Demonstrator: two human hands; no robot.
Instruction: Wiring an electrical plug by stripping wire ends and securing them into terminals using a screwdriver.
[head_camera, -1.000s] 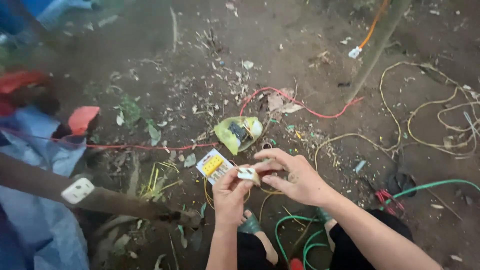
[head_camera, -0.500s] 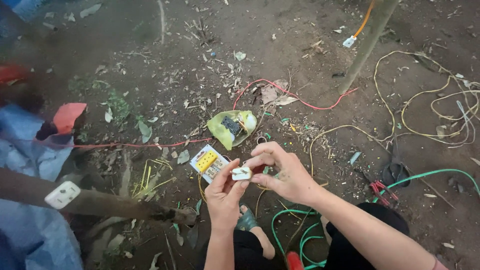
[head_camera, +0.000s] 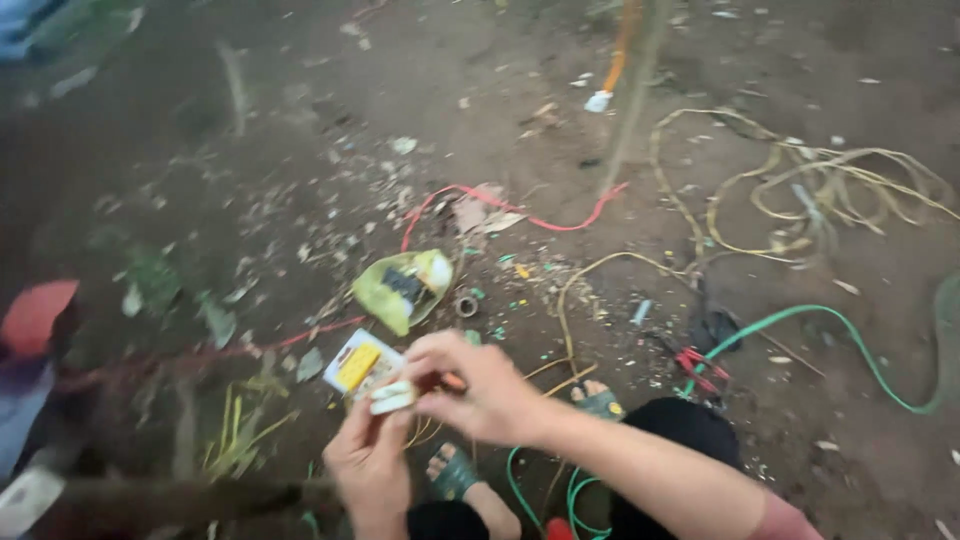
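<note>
Both my hands meet low in the head view over bare earth. My left hand (head_camera: 368, 462) and my right hand (head_camera: 480, 388) together pinch a small white plastic part (head_camera: 392, 397) between their fingertips. Just behind it lies a white card package with a yellow panel (head_camera: 356, 362) on the ground. A crumpled yellow-green plastic bag (head_camera: 402, 288) with something dark inside sits a little farther off. My sandalled feet (head_camera: 598, 400) show below my arms.
Wires lie all over the dirt: a red wire (head_camera: 520, 212), a tangle of yellowish wire (head_camera: 800, 190) at the right, a green wire (head_camera: 850, 345). Red-handled pliers (head_camera: 698, 362) rest near my right knee. An orange object (head_camera: 35, 315) and blue cloth are at the left edge.
The view has shifted, so the scene sits lower and further right in frame. My hands still hold the white part, with the fingers turned slightly on it.
</note>
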